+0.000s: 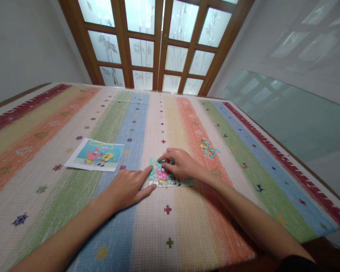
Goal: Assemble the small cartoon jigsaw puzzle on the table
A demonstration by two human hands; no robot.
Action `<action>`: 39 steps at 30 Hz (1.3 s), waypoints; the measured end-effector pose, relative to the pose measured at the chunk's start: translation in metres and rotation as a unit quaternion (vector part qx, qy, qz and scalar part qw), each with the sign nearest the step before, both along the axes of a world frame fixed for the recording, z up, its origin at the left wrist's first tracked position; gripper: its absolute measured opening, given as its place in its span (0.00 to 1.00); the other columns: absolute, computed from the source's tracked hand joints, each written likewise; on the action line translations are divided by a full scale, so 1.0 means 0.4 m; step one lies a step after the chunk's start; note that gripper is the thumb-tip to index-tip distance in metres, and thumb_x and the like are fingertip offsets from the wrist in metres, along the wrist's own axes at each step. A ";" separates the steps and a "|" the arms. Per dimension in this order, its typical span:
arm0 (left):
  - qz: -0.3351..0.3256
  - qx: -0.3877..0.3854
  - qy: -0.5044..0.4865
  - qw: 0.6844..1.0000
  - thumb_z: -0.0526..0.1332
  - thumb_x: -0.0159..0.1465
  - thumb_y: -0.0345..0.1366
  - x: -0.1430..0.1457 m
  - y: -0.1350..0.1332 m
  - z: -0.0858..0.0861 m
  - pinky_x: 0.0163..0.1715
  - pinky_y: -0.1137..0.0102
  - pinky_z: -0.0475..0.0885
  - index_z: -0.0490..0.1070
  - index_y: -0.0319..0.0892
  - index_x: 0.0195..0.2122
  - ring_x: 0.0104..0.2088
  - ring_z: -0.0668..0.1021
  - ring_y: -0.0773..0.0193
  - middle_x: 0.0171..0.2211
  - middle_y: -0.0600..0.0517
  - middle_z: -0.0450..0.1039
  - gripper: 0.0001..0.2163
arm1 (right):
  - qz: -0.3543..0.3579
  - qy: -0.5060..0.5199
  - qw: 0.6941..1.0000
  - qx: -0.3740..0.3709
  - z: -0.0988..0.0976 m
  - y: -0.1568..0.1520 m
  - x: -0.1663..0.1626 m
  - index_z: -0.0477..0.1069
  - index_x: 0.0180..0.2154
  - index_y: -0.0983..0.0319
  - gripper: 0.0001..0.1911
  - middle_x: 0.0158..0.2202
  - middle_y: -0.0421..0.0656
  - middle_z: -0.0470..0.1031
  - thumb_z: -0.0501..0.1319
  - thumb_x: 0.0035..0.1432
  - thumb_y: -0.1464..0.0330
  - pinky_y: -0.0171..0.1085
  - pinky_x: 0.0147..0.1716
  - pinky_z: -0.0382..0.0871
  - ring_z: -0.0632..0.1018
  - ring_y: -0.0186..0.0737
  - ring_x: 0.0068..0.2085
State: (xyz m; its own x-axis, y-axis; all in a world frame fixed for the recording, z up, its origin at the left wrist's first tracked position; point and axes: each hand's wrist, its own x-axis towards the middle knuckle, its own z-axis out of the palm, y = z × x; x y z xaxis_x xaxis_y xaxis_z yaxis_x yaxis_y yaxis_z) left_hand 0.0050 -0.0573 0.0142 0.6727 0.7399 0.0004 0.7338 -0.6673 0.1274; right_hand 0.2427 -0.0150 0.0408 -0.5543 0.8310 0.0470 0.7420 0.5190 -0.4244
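I had the left hand [130, 186] resting with thumb and forefinger parted at the left edge of the puzzle [162, 176] on the striped tablecloth [150, 226]. The right hand [179, 162] curled over the puzzle's upper part, though from my end I couldn't tell whether its fingers gripped anything; loose pieces [209, 149] lay farther right.

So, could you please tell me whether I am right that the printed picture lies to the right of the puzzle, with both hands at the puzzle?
Not quite: the head view shows the printed picture lying to the left of the puzzle. The left hand and the right hand are both at the puzzle, as you say.
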 end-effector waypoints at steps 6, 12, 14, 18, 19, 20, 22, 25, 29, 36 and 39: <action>0.006 -0.010 0.006 1.000 0.50 0.73 0.51 0.002 0.000 0.004 0.38 0.55 0.76 0.63 0.36 0.65 0.40 0.85 0.45 0.43 0.38 0.82 0.27 | -0.001 0.004 1.000 -0.014 -0.009 0.001 -0.002 0.81 0.43 0.62 0.06 0.35 0.43 0.77 0.67 0.63 0.72 0.37 0.40 0.65 0.74 0.38 0.37; 0.009 -0.013 0.014 1.000 0.51 0.74 0.50 0.006 -0.001 0.009 0.39 0.54 0.76 0.63 0.35 0.65 0.41 0.85 0.44 0.44 0.37 0.82 0.27 | -0.007 0.018 1.000 0.002 -0.020 -0.006 -0.012 0.78 0.41 0.64 0.06 0.34 0.42 0.75 0.67 0.64 0.68 0.36 0.38 0.63 0.73 0.37 0.35; 0.009 -0.015 0.018 1.000 0.51 0.74 0.51 0.005 -0.001 0.009 0.39 0.54 0.77 0.63 0.35 0.65 0.41 0.85 0.44 0.44 0.37 0.82 0.27 | -0.010 0.022 1.000 0.005 -0.025 -0.007 -0.017 0.78 0.40 0.64 0.05 0.33 0.42 0.74 0.67 0.63 0.68 0.36 0.38 0.63 0.73 0.37 0.36; 0.007 -0.015 0.024 1.000 0.51 0.74 0.51 0.004 0.000 0.008 0.40 0.53 0.77 0.62 0.35 0.66 0.41 0.85 0.44 0.45 0.37 0.82 0.27 | -0.014 0.027 1.000 0.004 -0.033 -0.009 -0.027 0.77 0.40 0.63 0.06 0.33 0.42 0.74 0.66 0.64 0.67 0.36 0.38 0.62 0.73 0.37 0.36; 0.008 -0.013 0.025 1.000 0.51 0.74 0.51 0.005 0.000 0.009 0.40 0.53 0.77 0.62 0.35 0.66 0.41 0.85 0.44 0.44 0.37 0.82 0.27 | -0.017 0.026 1.000 0.005 -0.034 -0.009 -0.030 0.77 0.39 0.63 0.06 0.33 0.42 0.74 0.66 0.64 0.66 0.36 0.38 0.62 0.73 0.37 0.36; 0.008 -0.012 0.026 1.000 0.51 0.74 0.50 0.005 0.000 0.010 0.40 0.53 0.77 0.62 0.35 0.65 0.41 0.85 0.44 0.44 0.37 0.82 0.27 | -0.020 0.025 0.999 0.007 -0.034 -0.010 -0.031 0.77 0.38 0.63 0.06 0.34 0.42 0.74 0.66 0.64 0.66 0.36 0.38 0.62 0.73 0.37 0.36; 0.007 -0.013 0.028 0.999 0.51 0.74 0.50 0.006 -0.001 0.013 0.40 0.52 0.77 0.62 0.35 0.65 0.41 0.85 0.43 0.43 0.37 0.82 0.27 | -0.026 0.022 0.999 0.009 -0.033 -0.012 -0.034 0.77 0.37 0.63 0.06 0.33 0.42 0.74 0.66 0.63 0.67 0.36 0.38 0.61 0.73 0.37 0.36; 0.007 -0.016 0.031 0.999 0.51 0.74 0.50 0.007 -0.002 0.017 0.40 0.52 0.77 0.62 0.34 0.65 0.41 0.85 0.42 0.43 0.37 0.82 0.27 | -0.028 0.025 0.999 0.012 -0.032 -0.014 -0.036 0.77 0.37 0.63 0.04 0.33 0.42 0.73 0.66 0.63 0.68 0.35 0.37 0.61 0.73 0.37 0.36; 0.005 -0.011 0.035 0.999 0.51 0.74 0.50 0.007 -0.003 0.016 0.39 0.51 0.77 0.64 0.35 0.63 0.40 0.85 0.42 0.42 0.37 0.82 0.26 | -0.022 0.034 0.999 0.024 -0.037 -0.015 -0.035 0.78 0.40 0.62 0.05 0.33 0.41 0.73 0.65 0.65 0.68 0.35 0.37 0.61 0.73 0.37 0.36; 0.005 -0.004 0.032 0.999 0.51 0.74 0.50 0.006 0.000 0.011 0.39 0.52 0.76 0.64 0.36 0.63 0.39 0.85 0.43 0.41 0.38 0.83 0.26 | -0.031 0.017 0.999 0.022 -0.041 -0.019 -0.041 0.80 0.39 0.61 0.05 0.32 0.41 0.73 0.65 0.66 0.67 0.35 0.36 0.59 0.72 0.37 0.35; 0.006 -0.002 0.036 0.999 0.50 0.74 0.51 0.007 0.000 0.012 0.39 0.54 0.76 0.64 0.37 0.63 0.39 0.85 0.44 0.41 0.39 0.83 0.26 | -0.037 0.012 0.999 0.020 -0.040 -0.019 -0.045 0.80 0.39 0.61 0.05 0.32 0.41 0.73 0.66 0.65 0.67 0.35 0.36 0.59 0.72 0.37 0.35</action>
State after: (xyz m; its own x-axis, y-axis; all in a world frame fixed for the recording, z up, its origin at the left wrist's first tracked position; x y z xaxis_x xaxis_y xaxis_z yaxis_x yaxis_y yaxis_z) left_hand 0.0078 -0.0574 0.0190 0.6618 0.7480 -0.0505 0.7492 -0.6577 0.0775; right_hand 0.2249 -0.0227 0.0248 -0.4897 0.8669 0.0929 0.7689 0.4797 -0.4227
